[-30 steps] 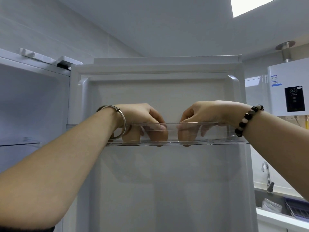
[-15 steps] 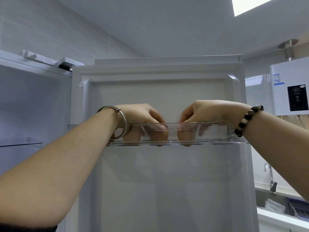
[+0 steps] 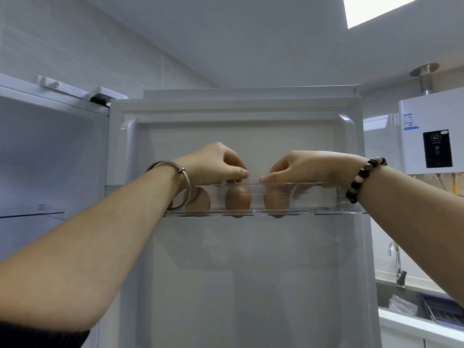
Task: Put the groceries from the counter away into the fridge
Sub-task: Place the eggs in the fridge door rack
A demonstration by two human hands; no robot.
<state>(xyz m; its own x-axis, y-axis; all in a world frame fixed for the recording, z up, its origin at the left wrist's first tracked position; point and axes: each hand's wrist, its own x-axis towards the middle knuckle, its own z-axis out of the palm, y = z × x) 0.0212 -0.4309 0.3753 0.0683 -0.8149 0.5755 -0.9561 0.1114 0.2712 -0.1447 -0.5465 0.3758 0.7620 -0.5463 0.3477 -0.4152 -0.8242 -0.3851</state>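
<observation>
Three brown eggs stand upright in the clear top bin (image 3: pixel 334 197) of the open fridge door (image 3: pixel 251 272): a left egg (image 3: pixel 199 200), a middle egg (image 3: pixel 238 200) and a right egg (image 3: pixel 276 200). My left hand (image 3: pixel 213 164) hovers just above the bin's rim over the middle egg, fingers loosely curled, holding nothing. My right hand (image 3: pixel 303 164) is above the rim to the right, its thumb at the rim and its fingertips dipping behind the clear wall, touching no egg that I can see.
The fridge compartment (image 3: pixel 50 159) is open on the left with a glass shelf (image 3: pixel 32 214). At the right are a wall-mounted water heater (image 3: pixel 431 136), a faucet (image 3: pixel 398 262) and a sink (image 3: pixel 401 297) holding a dish rack (image 3: pixel 442 310).
Both hands have risen out of the door bin and let go of the eggs, which now stand uncovered in it. The view has barely shifted.
</observation>
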